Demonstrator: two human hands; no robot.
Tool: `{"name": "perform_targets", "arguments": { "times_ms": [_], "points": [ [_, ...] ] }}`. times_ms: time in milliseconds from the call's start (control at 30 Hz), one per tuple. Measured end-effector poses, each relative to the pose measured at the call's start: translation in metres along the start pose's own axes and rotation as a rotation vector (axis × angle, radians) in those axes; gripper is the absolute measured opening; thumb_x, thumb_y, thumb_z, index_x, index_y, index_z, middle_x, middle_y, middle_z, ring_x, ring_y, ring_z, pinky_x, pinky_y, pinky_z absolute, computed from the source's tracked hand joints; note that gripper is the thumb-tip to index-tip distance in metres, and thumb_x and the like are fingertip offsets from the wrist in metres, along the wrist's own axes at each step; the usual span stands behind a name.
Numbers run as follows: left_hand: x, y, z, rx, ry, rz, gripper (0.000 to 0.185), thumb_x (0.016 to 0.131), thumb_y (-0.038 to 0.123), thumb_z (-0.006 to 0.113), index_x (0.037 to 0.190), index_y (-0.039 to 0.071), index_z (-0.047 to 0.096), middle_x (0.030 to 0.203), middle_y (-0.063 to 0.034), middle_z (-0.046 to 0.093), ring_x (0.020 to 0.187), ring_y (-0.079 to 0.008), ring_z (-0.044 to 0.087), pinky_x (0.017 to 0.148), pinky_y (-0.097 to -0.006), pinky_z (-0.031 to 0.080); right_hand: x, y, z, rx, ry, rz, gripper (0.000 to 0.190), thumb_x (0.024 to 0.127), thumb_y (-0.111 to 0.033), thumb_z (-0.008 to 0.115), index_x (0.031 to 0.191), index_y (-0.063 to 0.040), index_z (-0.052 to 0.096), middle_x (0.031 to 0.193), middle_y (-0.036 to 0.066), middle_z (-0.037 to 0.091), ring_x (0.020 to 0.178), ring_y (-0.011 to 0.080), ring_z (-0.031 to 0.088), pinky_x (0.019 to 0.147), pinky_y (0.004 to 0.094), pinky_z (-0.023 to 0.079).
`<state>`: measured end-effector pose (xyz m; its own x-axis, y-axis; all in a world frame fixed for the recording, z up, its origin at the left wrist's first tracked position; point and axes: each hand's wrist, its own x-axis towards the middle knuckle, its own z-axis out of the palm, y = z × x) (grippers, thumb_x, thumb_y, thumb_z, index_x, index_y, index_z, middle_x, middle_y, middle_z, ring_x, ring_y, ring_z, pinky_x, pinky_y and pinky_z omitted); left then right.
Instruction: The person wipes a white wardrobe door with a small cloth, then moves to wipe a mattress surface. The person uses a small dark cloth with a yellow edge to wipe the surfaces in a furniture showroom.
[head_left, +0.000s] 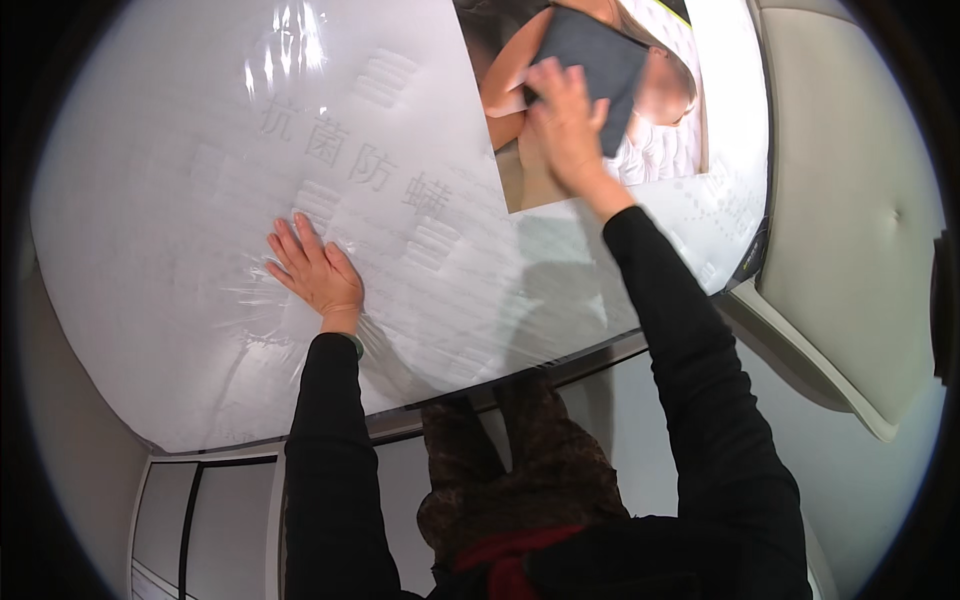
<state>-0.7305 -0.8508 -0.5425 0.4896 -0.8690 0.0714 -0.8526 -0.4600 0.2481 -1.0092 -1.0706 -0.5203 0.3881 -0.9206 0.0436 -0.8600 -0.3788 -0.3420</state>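
In front of me lies a white mattress (187, 247) in clear, wrinkled plastic film, with embossed characters across its top. My left hand (319, 274) rests palm down on the film, fingers spread, and creases radiate from around it. A printed picture (540, 180) of a reclining person covers the mattress's upper right part. Over that picture is a dark grey, four-cornered cloth (592, 52). My right hand (566, 124), blurred, is laid flat across the cloth's left edge, its fingers apart and not curled round anything. Whether its palm touches the cloth is hidden.
Right of the mattress stands a pale padded headboard (840, 187) with a raised edge. A dark corner patch (751, 251) sits near it. Below the mattress edge are a bed frame rail (626, 349) and, lower left, framed panels (232, 517).
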Motion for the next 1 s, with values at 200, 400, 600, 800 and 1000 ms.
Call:
{"name": "perform_targets", "arguments": {
  "times_ms": [200,400,600,800,1000],
  "points": [
    [-0.002,-0.002,0.001,0.003,0.026,0.027,0.055,0.091,0.028,0.034,0.144,0.012,0.030,0.151,-0.0140,0.019,0.140,-0.0350,0.013,0.110,-0.0564,0.003,-0.128,-0.068,-0.015,0.086,-0.457,-0.214,0.055,0.084,-0.021,0.058,0.137,-0.026,0.042,0.147,-0.004,0.031,0.139,0.0244,0.021,0.105,0.0655,0.009],
    [-0.001,-0.002,0.001,0.004,0.038,0.042,0.054,0.093,0.029,0.033,0.145,0.013,0.029,0.151,-0.0130,0.020,0.140,-0.0335,0.013,0.110,-0.0549,0.003,-0.207,-0.003,-0.033,-0.086,-0.418,-0.297,0.058,0.079,-0.008,0.057,0.133,-0.025,0.046,0.146,-0.003,0.035,0.138,0.0250,0.024,0.107,0.0625,0.010],
    [-0.002,-0.001,0.001,-0.004,0.052,0.054,0.054,0.094,0.030,0.032,0.145,0.013,0.028,0.151,-0.0131,0.020,0.140,-0.0336,0.014,0.110,-0.0547,0.004,-0.170,0.064,-0.061,0.000,-0.076,0.257,0.057,0.084,-0.005,0.052,0.135,-0.028,0.044,0.150,-0.002,0.028,0.139,0.0273,0.020,0.106,0.0622,0.005],
    [-0.003,0.001,0.005,0.016,0.073,0.058,0.053,0.093,0.031,0.032,0.144,0.013,0.030,0.150,-0.0135,0.022,0.140,-0.0339,0.015,0.110,-0.0554,0.006,-0.185,-0.026,-0.019,0.043,-0.205,0.340,0.055,0.086,-0.012,0.054,0.136,-0.030,0.043,0.150,-0.003,0.026,0.141,0.0280,0.013,0.101,0.0701,-0.001],
    [-0.004,0.002,0.001,0.010,0.078,0.058,0.053,0.093,0.031,0.033,0.143,0.013,0.031,0.150,-0.0136,0.022,0.140,-0.0344,0.015,0.110,-0.0558,0.006,-0.275,-0.086,-0.031,0.207,-0.536,-0.066,0.058,0.084,-0.016,0.057,0.138,-0.030,0.039,0.151,-0.007,0.023,0.141,0.0212,0.014,0.105,0.0675,0.007]
  ]
}}
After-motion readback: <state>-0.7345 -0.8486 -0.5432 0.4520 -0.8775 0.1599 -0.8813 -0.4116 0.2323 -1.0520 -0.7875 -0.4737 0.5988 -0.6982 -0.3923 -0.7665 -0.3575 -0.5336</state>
